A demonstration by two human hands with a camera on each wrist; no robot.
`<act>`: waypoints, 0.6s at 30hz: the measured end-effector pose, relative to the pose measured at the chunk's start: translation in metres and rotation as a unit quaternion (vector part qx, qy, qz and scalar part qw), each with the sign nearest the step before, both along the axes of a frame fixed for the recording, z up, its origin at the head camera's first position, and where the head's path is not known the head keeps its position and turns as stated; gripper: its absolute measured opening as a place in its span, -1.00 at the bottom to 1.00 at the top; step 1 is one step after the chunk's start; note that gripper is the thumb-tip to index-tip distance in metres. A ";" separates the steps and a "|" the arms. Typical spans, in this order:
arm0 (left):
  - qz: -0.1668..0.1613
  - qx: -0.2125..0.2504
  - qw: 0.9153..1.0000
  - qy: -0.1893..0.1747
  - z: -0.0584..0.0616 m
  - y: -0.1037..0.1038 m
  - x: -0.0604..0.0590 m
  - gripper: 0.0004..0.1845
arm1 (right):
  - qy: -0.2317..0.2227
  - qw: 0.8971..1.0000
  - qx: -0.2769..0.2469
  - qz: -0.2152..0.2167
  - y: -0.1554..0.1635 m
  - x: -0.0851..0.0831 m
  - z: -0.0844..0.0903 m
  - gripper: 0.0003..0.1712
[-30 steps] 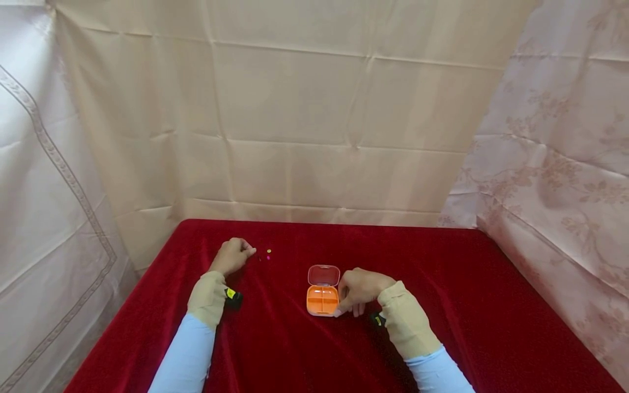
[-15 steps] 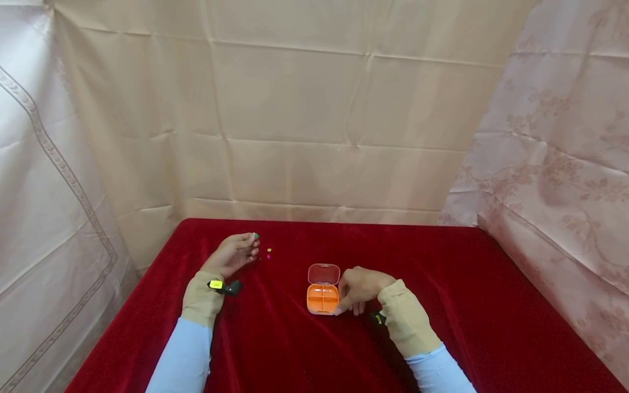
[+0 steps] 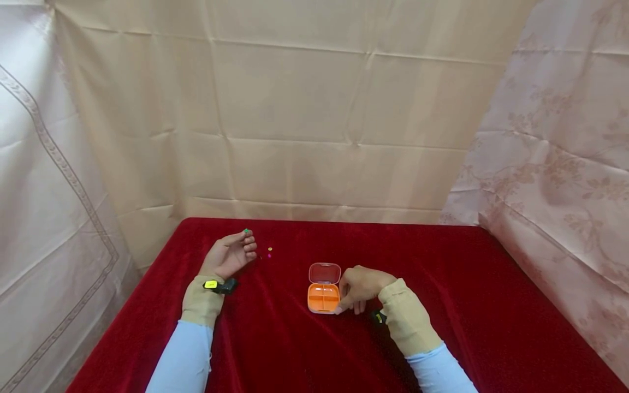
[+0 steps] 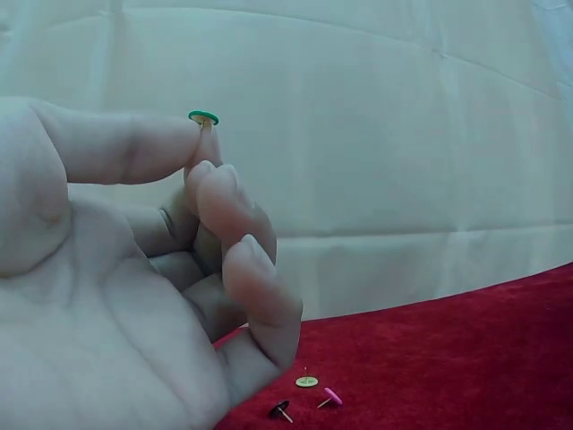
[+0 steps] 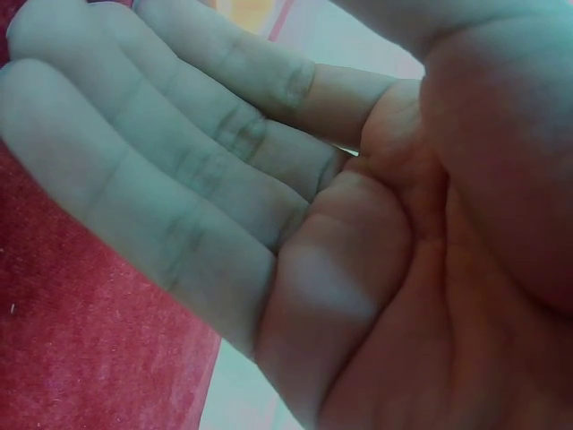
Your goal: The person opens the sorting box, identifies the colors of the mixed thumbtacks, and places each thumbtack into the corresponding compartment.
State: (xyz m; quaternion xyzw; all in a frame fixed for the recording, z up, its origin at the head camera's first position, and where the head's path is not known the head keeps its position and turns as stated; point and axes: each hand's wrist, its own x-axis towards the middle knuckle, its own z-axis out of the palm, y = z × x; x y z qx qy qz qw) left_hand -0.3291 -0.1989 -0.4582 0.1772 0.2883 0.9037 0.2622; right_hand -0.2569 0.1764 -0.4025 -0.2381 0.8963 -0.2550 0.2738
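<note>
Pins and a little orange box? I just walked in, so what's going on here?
A person sits at a red table. The left hand is lifted, palm up, pinching a green pin at its fingertips. Three more pins lie loose on the cloth beside it. The right hand rests against the side of the open orange box, whose lid stands up; its compartments look empty from here.

loose pins (image 3: pixel 269 251) (three) and the open pill box (image 3: pixel 324 289) interrupt the red cloth (image 3: pixel 467 305).
</note>
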 end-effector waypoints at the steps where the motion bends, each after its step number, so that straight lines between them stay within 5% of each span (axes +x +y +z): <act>1: -0.002 0.003 1.000 -0.004 0.000 -0.001 0.000 -0.61 | 0.000 1.000 0.001 0.000 0.000 0.000 0.000 -0.76; 6: 0.004 -0.006 1.000 -0.014 0.000 -0.002 0.001 -0.63 | -0.003 1.000 0.005 -0.002 0.000 0.001 0.001 -0.76; 11: 0.037 -0.061 0.997 -0.002 0.002 -0.001 0.001 -0.63 | -0.002 1.000 0.004 -0.002 0.000 0.002 0.001 -0.76; 18: 0.092 -0.170 0.980 0.046 0.006 0.000 -0.001 -0.60 | -0.002 1.000 -0.003 0.000 0.000 0.001 0.001 -0.76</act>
